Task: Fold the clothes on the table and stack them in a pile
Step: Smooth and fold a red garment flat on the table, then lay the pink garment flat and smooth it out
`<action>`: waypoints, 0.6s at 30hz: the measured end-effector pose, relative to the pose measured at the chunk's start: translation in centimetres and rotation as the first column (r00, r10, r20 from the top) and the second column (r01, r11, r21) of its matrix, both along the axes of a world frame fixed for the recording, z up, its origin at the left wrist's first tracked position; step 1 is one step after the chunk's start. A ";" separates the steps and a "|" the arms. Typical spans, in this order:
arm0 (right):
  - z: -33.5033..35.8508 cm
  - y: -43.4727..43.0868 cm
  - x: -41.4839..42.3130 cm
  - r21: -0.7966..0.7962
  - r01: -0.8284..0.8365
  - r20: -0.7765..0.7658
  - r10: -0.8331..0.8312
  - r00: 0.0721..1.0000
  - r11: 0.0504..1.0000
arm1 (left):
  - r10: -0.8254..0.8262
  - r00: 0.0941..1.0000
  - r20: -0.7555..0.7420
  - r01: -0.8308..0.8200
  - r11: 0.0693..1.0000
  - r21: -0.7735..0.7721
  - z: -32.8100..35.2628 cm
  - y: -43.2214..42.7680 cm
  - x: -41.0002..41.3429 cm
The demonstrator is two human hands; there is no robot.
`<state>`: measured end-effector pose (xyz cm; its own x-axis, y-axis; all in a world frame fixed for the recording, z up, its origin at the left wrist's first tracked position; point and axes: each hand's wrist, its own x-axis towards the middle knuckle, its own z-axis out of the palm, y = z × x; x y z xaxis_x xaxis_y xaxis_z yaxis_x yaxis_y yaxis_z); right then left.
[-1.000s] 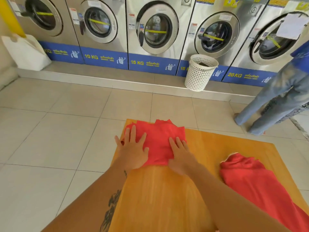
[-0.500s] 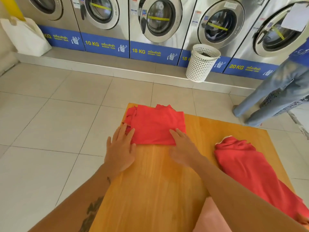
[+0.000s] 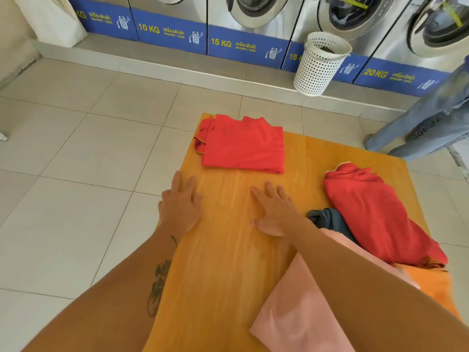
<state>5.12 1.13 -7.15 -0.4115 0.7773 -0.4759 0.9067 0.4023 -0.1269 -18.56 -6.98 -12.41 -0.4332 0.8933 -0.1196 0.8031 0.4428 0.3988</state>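
Note:
A folded red garment point(image 3: 243, 146) lies at the far left corner of the wooden table point(image 3: 223, 262). My left hand point(image 3: 180, 204) rests flat at the table's left edge, just short of the garment, fingers apart and empty. My right hand point(image 3: 274, 209) lies flat on bare wood, also apart from the folded piece and empty. On the right side lies an unfolded red garment point(image 3: 375, 214) with a dark blue-grey one point(image 3: 330, 221) tucked beside it. A pink cloth point(image 3: 299, 308) lies under my right forearm, and an orange cloth point(image 3: 431, 283) shows at the right edge.
Washing machines point(image 3: 253, 11) line the far wall on a raised step. A white perforated basket point(image 3: 319, 63) stands on that step. Another person's legs in jeans point(image 3: 426, 118) stand on the tiled floor just beyond the table's far right corner. A white bag point(image 3: 53, 19) leans at far left.
Both hands have slid back toward me off the folded red garment and now lie on bare wood. The camera has tilted down, bringing the pink, dark and orange clothes into view.

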 end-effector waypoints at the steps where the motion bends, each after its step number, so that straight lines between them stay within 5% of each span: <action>1: 0.0 -0.3 0.1 -0.006 -0.004 -0.007 0.004 1.000 1.000 | 0.011 1.000 0.005 -0.011 1.000 -0.003 0.0 -0.4 0.1; 18: 2.8 -2.3 2.6 -0.074 -0.003 -0.110 -0.005 0.994 0.997 | 0.084 0.996 0.011 -0.085 0.995 0.055 2.3 -3.4 3.4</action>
